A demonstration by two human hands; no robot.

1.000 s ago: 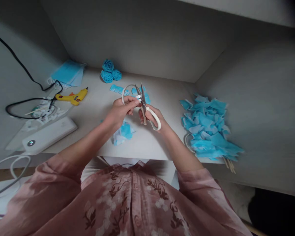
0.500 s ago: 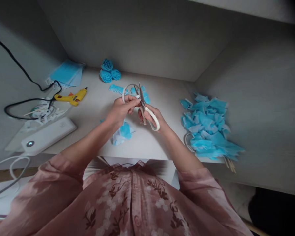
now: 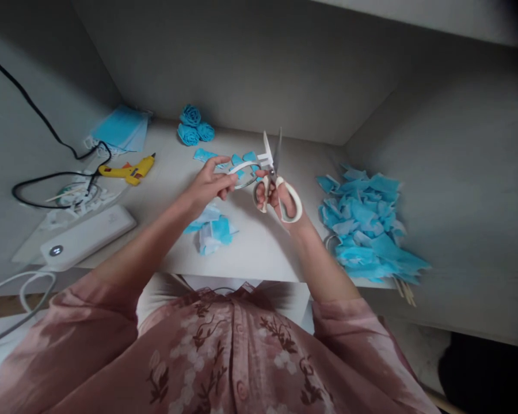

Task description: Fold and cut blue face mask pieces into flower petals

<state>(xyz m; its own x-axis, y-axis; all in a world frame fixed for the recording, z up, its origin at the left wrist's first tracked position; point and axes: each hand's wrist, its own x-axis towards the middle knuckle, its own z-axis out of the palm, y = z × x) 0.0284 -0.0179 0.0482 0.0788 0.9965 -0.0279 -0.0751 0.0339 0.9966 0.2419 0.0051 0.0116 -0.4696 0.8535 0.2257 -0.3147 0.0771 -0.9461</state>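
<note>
Between the thumb and fingers of my left hand [image 3: 216, 178] is a thin white ring [image 3: 245, 167], which looks like a narrow roll of tape. A short white tab at its right side lies by the scissor blades; whether it is attached cannot be made out. My right hand [image 3: 280, 201] grips white-handled scissors [image 3: 290, 201], blades apart and pointing up and away. Small cut blue pieces [image 3: 249, 157] and a blue strip [image 3: 205, 155] lie behind the hands. Crumpled blue and white fabric pieces [image 3: 216, 230] rest on the table [image 3: 259, 253] nearer my body.
Three blue fabric roses [image 3: 190, 125] stand at the back. Leftward are stacked blue masks [image 3: 121, 129], a yellow glue gun [image 3: 132, 171] with black cord, white scraps [image 3: 82, 195] and a white power bank [image 3: 88, 238]. Blue fabric flowers on sticks [image 3: 366, 218] lie right, against the side wall.
My right hand has moved right and slightly up with the scissors, apart from my left hand. The white ring has tipped toward the right, and my left index finger now stretches out.
</note>
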